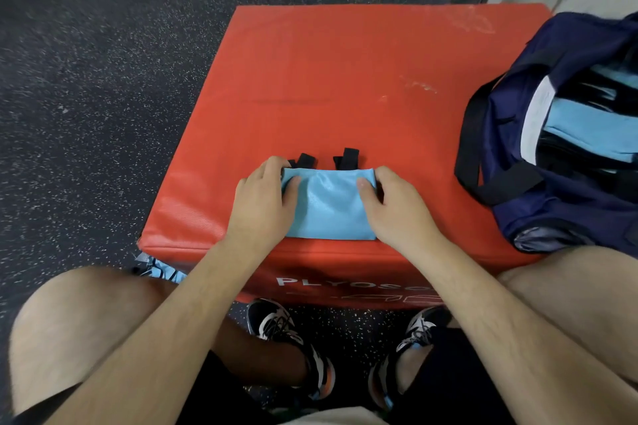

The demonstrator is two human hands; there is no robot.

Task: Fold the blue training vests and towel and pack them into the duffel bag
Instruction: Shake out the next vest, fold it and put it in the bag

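A light blue training vest [328, 207], folded into a small rectangle with black straps poking out at its far edge, lies near the front of the red plyo box [345, 79]. My left hand [262, 203] grips its left end, thumb on top and fingers curled over the far corner. My right hand [397, 203] grips its right end the same way. The navy duffel bag [569, 190] stands open on the box's right side, with light blue and black folded fabric [573, 128] and a white piece inside.
More light blue fabric [162, 271] lies on the speckled black floor by the box's front left corner, partly hidden by my left knee. My knees and shoes are below the box. A pale wall runs behind and to the right.
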